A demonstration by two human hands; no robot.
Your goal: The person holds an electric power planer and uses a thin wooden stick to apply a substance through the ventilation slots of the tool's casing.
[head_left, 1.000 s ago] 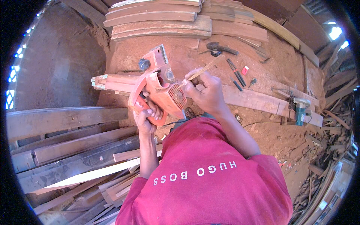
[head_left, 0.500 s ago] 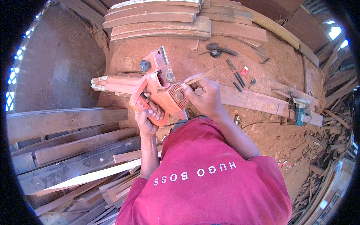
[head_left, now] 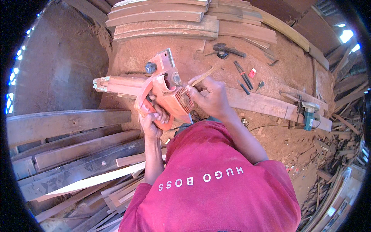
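In the head view, little has changed: the right hand still pinches one thin, pale wooden stick at the slotted vent of one dusty orange power planer, so work there continues. The left hand grips the planer's handle, before the torso. One teal circular saw rests well apart, rightward.

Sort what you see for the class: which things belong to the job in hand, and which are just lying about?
In the job:
orange power tool, gripped by the left hand
thin wooden stick, pinched in the right hand

Lying about:
teal power tool on a board
small red box
stacked boards
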